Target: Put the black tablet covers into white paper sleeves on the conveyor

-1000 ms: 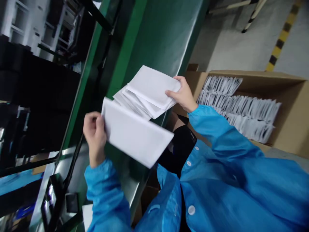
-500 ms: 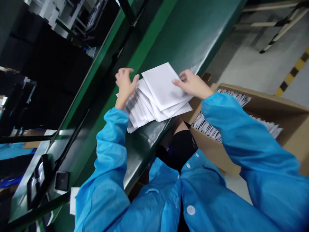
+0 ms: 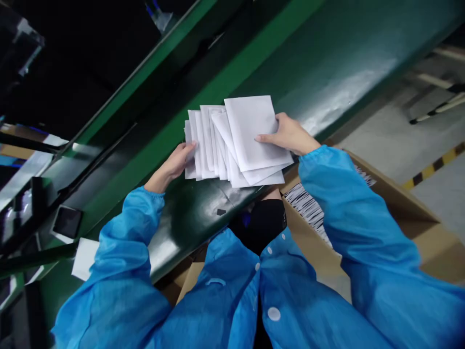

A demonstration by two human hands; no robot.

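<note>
Two bare hands of yours frame a loose, fanned stack of thin white rectangular paper envelopes [image 3: 209, 143], which sits in front of you over a long, glossy dark-green work surface [image 3: 327, 92]. Your left hand [image 3: 174, 164] is nearly closed on the stack's left end, thumb laid on the face of an outer envelope and the other fingers mostly hidden behind it. Your right hand [image 3: 288, 134] is closed around the right edge, its thumb pressing the broad white top envelope [image 3: 252, 128] and its fingers tucked out of sight behind. The envelopes overlap like stepped cards, the top one leaning a little and covering most of those just beneath it; the lower right corners reach the near edge of the green surface. You cannot tell whether the stack lies flat or is slightly lifted. Below your right forearm, in its shiny blue sleeve [image 3: 358, 213], stands an open brown cardboard box [image 3: 414, 230], with tightly packed rows of thin white pieces [image 3: 307, 208] on edge inside. Well off to your left lie a black-faced rectangular device [image 3: 67, 222] and, just beside it, a flat white rectangular piece [image 3: 85, 258], partly behind your left sleeve [image 3: 123, 242].
</note>
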